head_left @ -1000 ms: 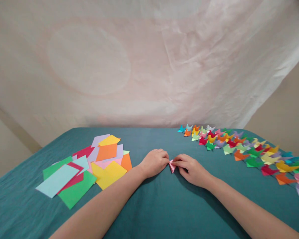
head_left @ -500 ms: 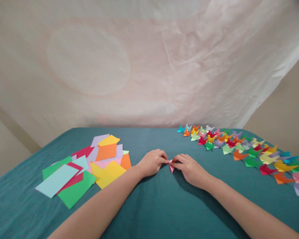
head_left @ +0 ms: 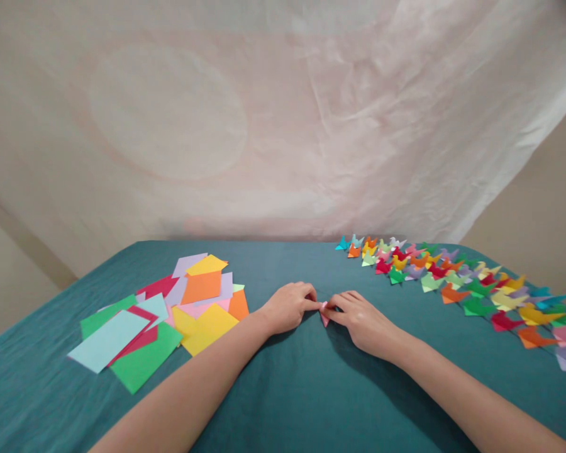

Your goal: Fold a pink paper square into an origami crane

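Observation:
A small pink folded paper piece (head_left: 325, 316) sits on the teal tablecloth (head_left: 283, 390) in the middle of the table. My left hand (head_left: 290, 306) is curled, its fingertips pinching the piece's left side. My right hand (head_left: 361, 319) presses on the piece from the right with fingers held together. Most of the piece is hidden under my fingers.
A loose spread of flat coloured paper sheets (head_left: 170, 311) lies to the left. Several finished folded paper figures in many colours (head_left: 457, 283) stand in rows along the right side, back to the far edge. A pale cloth (head_left: 264, 126) hangs behind the table.
Both hands stayed on the pink piece, shifting slightly away from me. My right fingers lie lower over it, so less pink paper shows.

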{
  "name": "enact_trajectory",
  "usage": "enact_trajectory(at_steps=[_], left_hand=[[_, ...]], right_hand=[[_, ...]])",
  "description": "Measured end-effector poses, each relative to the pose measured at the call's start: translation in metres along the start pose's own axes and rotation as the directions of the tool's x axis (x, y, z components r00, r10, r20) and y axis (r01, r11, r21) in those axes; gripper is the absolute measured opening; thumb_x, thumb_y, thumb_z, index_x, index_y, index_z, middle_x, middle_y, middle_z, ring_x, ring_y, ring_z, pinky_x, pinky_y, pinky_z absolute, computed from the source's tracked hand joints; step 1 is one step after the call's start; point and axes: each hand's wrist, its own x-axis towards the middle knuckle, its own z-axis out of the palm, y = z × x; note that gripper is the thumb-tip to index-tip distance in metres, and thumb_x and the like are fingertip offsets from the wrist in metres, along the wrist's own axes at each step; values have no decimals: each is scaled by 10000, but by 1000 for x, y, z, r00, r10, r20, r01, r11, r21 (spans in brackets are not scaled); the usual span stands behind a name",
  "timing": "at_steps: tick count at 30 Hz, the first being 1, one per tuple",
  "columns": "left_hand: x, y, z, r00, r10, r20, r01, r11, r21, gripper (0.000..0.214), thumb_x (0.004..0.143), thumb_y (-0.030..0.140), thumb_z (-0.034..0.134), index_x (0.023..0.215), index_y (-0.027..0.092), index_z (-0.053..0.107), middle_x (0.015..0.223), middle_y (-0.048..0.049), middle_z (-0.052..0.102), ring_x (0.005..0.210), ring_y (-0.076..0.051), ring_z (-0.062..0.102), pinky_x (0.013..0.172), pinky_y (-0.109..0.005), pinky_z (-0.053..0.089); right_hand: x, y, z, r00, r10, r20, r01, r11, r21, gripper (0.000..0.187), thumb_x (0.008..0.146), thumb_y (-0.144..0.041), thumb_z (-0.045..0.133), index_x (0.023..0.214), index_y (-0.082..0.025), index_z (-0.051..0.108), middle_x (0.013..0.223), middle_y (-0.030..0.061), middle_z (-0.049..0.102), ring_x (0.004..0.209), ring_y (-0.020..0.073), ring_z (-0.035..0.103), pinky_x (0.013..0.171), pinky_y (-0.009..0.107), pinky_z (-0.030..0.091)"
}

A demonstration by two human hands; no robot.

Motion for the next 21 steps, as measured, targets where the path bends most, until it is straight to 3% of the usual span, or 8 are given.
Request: enact_trajectory(at_steps=[15,21], left_hand=[[2,5,-8,1000,-5,24,2,996,95,250,876,199,496,1056,314,625,1001,-30,558,888,-168,514,743,-280,403],[2,5,-7,999,-10,31,6,993,118,249,885,216,482,1059,320,626,1003,-34,559,888,-173,516,738,-280,404]], right_hand=[[-3,-7,-16,988,1,157,11,997,-76,504,688,18,458,1125,-211,560,1088,93,526,1075,217,445,924,376,296],[-4,-11,-20,985,-9,173,28,994,-110,525,718,0,450,1192,-212,526,1102,97,535,1040,224,470,925,394,306]])
